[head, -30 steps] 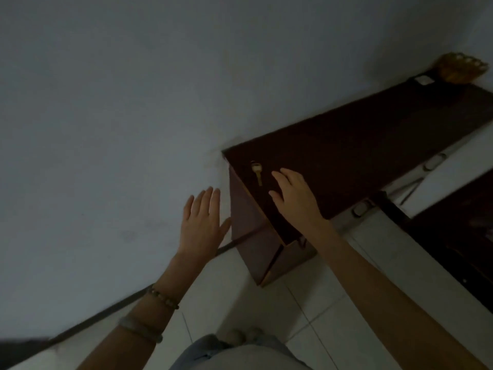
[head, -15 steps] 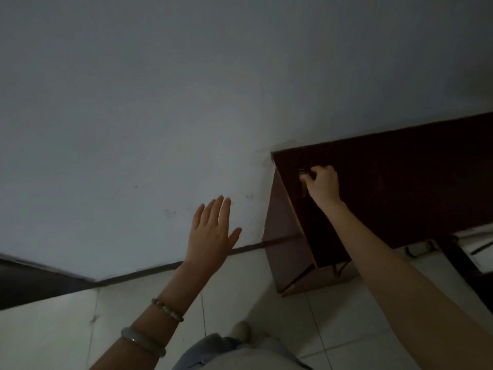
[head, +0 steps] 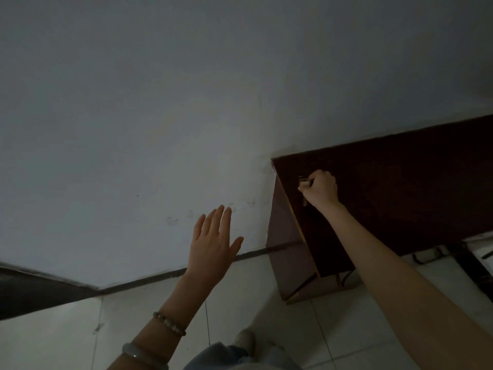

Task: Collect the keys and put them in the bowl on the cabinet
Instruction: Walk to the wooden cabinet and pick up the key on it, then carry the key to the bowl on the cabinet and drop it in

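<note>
Right hand (head: 320, 188) clenched on the key (head: 304, 180) at the cabinet (head: 400, 193) top's left end, left hand (head: 213, 243) spread empty off to the side, bowl out of view, presumably rightward along the top.

The cabinet (head: 400, 193) top at the right of the frame is dark reddish-brown wood, matt in this dim light, and its side panel looks like a smooth, lighter brown laminate with a pale raw edge. In my right hand (head: 320, 189) the key (head: 304, 180) shows as a small dull bit of metal. The wall (head: 160, 102), filling the upper frame, is matt painted plaster with a few faint scuffs. The floor (head: 333, 329), along the bottom, is pale smooth tile with a slight sheen and thin grout lines. On my left wrist, lower left, the bead bracelet (head: 169, 323) looks like polished stone, and the bangle (head: 144, 356) is glossy, milky and smooth.
</note>
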Tool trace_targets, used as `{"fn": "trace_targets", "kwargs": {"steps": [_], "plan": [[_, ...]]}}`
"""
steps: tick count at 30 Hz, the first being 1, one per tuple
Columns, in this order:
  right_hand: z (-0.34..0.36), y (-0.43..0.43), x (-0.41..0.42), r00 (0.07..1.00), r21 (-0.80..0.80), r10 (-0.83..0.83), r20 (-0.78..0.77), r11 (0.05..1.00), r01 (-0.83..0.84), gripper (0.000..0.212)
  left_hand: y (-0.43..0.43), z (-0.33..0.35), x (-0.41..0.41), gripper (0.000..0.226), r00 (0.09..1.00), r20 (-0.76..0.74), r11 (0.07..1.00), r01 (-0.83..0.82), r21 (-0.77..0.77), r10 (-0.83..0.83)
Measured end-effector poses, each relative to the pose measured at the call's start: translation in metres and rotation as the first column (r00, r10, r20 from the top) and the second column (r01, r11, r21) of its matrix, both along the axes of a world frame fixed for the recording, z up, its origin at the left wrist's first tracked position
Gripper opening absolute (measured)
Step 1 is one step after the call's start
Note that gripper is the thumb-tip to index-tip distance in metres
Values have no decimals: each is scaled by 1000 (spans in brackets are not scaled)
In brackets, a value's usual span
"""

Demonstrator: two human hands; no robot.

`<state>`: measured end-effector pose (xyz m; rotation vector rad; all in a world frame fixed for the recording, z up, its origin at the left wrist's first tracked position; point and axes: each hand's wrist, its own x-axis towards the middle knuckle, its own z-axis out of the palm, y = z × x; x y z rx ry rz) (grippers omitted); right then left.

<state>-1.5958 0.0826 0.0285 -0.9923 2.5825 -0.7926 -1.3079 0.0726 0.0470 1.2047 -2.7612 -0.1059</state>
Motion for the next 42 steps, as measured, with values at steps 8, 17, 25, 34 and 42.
{"fn": "trace_targets", "kwargs": {"steps": [8, 17, 25, 34, 42], "plan": [[7, 25, 25, 985, -233, 51, 163, 972, -11, 22, -3, 3, -6, 66, 998, -34, 999, 45, -13, -45], [54, 84, 57, 961, -381, -12, 275, 917, 121, 24, -5, 13, -21, 67, 978, -73, 980, 191, -50, -194], [67, 159, 77, 957, -429, -187, 224, 862, 269, 20, 26, 10, -54, 68, 895, -167, 910, 410, -64, -414], [69, 242, 86, 871, -415, -415, 263, 766, 491, 23, 75, 14, -93, 64, 755, -266, 794, 603, -77, -599], [71, 313, 82, 743, -422, -582, 332, 613, 668, 29, 119, 11, -133, 64, 615, -261, 653, 751, -94, -744]]}}
